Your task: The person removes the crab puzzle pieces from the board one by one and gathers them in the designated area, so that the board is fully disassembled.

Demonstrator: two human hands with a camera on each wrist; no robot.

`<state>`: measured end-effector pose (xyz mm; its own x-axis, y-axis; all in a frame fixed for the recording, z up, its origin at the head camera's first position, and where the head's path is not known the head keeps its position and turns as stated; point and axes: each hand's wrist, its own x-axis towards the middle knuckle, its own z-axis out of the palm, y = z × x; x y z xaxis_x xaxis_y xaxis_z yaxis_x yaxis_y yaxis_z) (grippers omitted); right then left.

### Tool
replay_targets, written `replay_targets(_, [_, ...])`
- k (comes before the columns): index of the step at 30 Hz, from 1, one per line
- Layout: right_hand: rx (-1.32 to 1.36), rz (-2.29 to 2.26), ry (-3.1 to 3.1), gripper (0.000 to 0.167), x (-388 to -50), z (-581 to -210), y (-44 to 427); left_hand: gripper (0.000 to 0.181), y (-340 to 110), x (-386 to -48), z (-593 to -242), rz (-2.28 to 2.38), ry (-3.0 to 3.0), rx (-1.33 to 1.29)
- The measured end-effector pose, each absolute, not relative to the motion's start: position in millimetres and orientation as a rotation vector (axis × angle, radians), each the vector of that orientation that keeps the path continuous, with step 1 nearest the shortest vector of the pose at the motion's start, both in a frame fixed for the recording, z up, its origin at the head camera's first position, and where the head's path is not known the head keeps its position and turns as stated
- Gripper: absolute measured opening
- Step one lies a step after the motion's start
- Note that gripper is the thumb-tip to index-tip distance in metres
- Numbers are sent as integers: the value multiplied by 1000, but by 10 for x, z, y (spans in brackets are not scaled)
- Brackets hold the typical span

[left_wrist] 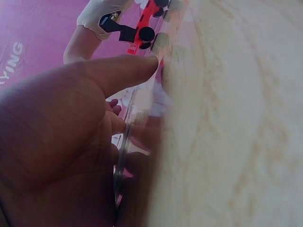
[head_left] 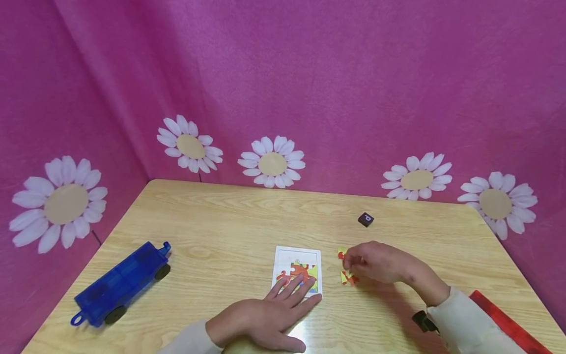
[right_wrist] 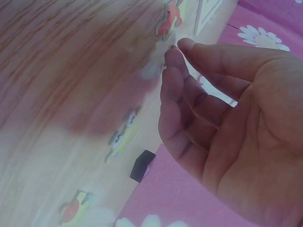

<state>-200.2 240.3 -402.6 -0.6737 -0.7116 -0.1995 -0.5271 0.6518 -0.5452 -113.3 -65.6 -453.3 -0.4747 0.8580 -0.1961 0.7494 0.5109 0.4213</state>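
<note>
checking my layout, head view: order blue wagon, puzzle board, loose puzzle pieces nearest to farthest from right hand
1. Loose puzzle pieces, beside the right hand
2. Puzzle board, to its left, partly under the left hand
3. Blue wagon, far left

A light wood-grain table [head_left: 212,221] fills the lower half of the head frame. On it stand a blue wheeled wagon [head_left: 121,282] at lower left, a white-bordered puzzle board [head_left: 297,251] at lower centre, puzzle pieces [head_left: 347,279] just right of that, a dark tile [head_left: 365,219] right of centre and a red wheeled toy [head_left: 508,319] at lower right.
</note>
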Motion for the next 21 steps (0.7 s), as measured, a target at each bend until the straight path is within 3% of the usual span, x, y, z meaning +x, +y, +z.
replay_targets(14, [-1016,-682,2564,9,-2017,-3956,2151,88,-647,-1144,-4515,388,2359,1314])
replay_targets(21, [-1084,-728,2529,22,-2058,-4036,1866,88,-648,-1142,-4511,388,2359,1294])
